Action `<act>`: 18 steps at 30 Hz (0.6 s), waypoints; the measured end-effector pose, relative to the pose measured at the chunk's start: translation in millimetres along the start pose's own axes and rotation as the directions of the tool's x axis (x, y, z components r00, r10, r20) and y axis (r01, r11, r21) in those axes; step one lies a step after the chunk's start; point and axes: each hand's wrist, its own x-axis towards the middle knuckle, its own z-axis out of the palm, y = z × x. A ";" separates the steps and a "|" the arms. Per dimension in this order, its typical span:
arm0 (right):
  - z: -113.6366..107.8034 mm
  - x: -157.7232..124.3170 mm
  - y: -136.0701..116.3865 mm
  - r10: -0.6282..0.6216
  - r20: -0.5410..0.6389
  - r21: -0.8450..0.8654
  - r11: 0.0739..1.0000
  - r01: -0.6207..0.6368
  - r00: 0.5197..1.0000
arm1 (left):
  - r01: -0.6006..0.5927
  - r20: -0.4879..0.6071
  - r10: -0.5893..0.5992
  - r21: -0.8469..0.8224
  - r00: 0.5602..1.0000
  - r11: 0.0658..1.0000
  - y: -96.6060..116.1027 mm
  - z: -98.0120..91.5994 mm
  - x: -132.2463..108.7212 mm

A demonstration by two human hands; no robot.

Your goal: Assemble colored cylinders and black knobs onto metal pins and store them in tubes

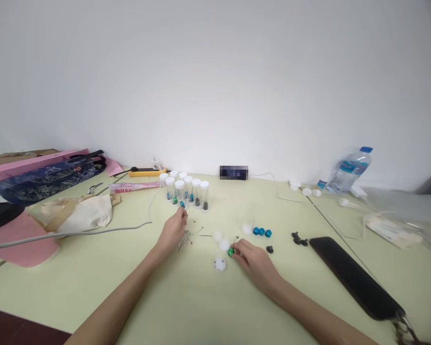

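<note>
My right hand (pixel 255 262) pinches a small shiny green ball (pixel 231 251), with a thin metal piece sticking up beside it. Left of it my left hand (pixel 173 231) has its fingertips pressed together; what they hold, if anything, is too small to make out. Just beside those fingers lies a loose pile of thin metal pins (pixel 187 239). Several clear tubes with white caps (pixel 179 184) stand behind my left hand, small coloured balls inside. Between the hands are white discs (pixel 224 245) and a white disc with dark dots (pixel 220 264).
Blue balls (pixel 262 231) and black knobs (pixel 297 239) lie to the right, near a black phone (pixel 355 278). A water bottle (pixel 350 170) leans by the wall. On the left are a pink container (pixel 25 242), a cloth bag (pixel 82 213) and a grey cable (pixel 93 233).
</note>
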 end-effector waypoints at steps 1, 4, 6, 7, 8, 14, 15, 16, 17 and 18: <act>1.2 0.7 1.2 -0.005 0.001 0.007 1.000 0.005 1.000 | -0.013 -0.001 0.013 -0.069 1.000 0.998 4.6 2.1 -1.7; 1.0 -0.9 5.3 0.010 0.003 0.046 0.999 -0.010 1.000 | -0.031 0.006 0.034 -0.270 0.999 0.962 19.7 8.9 -9.3; -1.2 -3.3 7.3 0.043 0.001 0.094 0.995 -0.043 0.999 | 0.020 0.043 0.001 -0.489 0.999 0.872 29.7 11.6 -15.0; -2.5 -4.3 7.8 0.073 -0.002 0.127 0.989 -0.072 0.997 | 0.060 0.068 -0.024 -0.590 0.997 0.805 33.8 12.1 -17.4; -3.7 -5.2 8.0 0.109 -0.007 0.163 0.981 -0.107 0.994 | 0.095 0.091 -0.046 -0.673 0.995 0.734 37.1 12.0 -19.1; -7.3 -7.7 5.7 0.267 -0.103 0.282 0.932 -0.229 0.958 | 0.152 0.098 -0.117 -0.654 0.988 0.741 28.6 0.1 -9.3; -7.5 -8.0 5.2 0.269 -0.118 0.290 0.930 -0.225 0.956 | 0.162 0.097 -0.130 -0.614 0.987 0.772 22.9 -3.5 -5.4; -7.6 -8.3 4.7 0.269 -0.129 0.300 0.928 -0.221 0.954 | 0.173 0.106 -0.137 -0.586 0.985 0.791 16.6 -7.3 -1.6; -7.7 -8.7 4.3 0.270 -0.133 0.312 0.925 -0.218 0.954 | 0.184 0.119 -0.141 -0.557 0.983 0.810 10.0 -11.1 2.0; -7.8 -8.9 4.0 0.273 -0.129 0.325 0.920 -0.219 0.953 | 0.194 0.138 -0.142 -0.522 0.980 0.831 3.3 -14.8 4.9</act>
